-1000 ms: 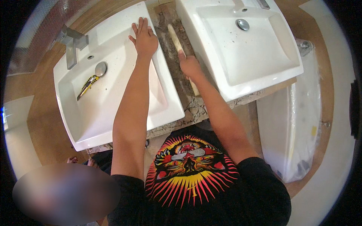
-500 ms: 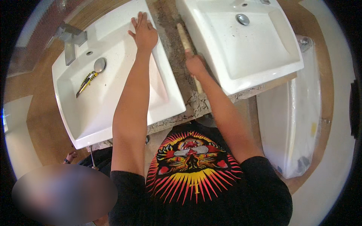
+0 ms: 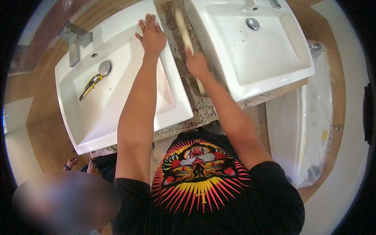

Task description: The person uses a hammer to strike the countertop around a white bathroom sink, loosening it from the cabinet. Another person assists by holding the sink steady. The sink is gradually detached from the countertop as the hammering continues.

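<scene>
The person is leaning over a worktop (image 3: 258,98) carrying two white rectangular basins. The left hand (image 3: 150,37) is lying flat, fingers stretched out and gripping nothing, on the inner rim of the left basin (image 3: 117,94), bracing it. The right hand (image 3: 197,63) is clenched around a pale wooden stick (image 3: 184,31), possibly a tool handle, which is lying along the narrow gap between the two basins and pointing away from the person.

That gap is looking rough: crumbled, chipped stone or mortar is showing between the basins and along the worktop's front edge (image 3: 203,113), so the clearing there seems only partly done, with loose rubble left to remove. The right basin (image 3: 250,47) is speckled with dust. A yellow-and-black utility knife (image 3: 89,86) is resting unused inside the left basin, beside its drain (image 3: 104,67).
</scene>
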Demonstrator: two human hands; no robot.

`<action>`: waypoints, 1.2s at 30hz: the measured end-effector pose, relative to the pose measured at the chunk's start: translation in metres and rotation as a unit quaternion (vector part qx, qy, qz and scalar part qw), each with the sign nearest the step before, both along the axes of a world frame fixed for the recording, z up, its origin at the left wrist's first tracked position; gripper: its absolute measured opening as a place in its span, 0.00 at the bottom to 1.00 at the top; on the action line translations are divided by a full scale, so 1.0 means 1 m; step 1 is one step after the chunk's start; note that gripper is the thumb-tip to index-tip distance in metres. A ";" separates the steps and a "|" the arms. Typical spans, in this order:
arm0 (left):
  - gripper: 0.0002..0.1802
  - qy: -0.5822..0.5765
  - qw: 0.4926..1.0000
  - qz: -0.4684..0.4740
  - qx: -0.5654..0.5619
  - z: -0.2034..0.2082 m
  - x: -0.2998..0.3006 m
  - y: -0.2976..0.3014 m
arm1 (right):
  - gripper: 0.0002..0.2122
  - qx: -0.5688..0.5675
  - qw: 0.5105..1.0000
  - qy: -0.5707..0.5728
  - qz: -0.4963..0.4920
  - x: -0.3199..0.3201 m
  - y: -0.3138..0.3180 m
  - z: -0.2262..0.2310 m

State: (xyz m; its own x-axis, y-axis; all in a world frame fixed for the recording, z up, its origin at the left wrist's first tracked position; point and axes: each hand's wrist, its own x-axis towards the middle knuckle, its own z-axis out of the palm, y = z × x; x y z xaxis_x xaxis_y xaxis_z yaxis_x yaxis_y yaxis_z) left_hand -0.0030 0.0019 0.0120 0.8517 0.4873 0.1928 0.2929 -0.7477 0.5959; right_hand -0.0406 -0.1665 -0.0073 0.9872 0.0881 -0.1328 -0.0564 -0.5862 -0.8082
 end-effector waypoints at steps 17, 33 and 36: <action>0.25 -0.001 1.000 0.009 -0.001 -0.002 0.000 0.003 | 0.34 0.015 0.998 0.003 0.055 0.021 0.005 0.074; 0.24 -0.172 0.979 -0.021 -0.103 -0.018 -0.005 0.012 | 0.34 0.062 0.993 0.089 0.048 0.031 -0.006 0.083; 0.23 -0.236 0.969 -0.015 -0.076 -0.014 -0.005 0.006 | 0.36 0.022 0.999 0.017 0.038 0.028 -0.003 0.036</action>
State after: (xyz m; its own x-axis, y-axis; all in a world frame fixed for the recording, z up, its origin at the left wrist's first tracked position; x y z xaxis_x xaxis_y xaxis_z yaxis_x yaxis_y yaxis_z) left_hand -0.0084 0.0080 -0.0025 0.7007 0.5166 0.4921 -0.0604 -0.6444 0.7623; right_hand -0.0129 -0.1698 0.0290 0.9726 0.1686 -0.1602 -0.0412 -0.5531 -0.8321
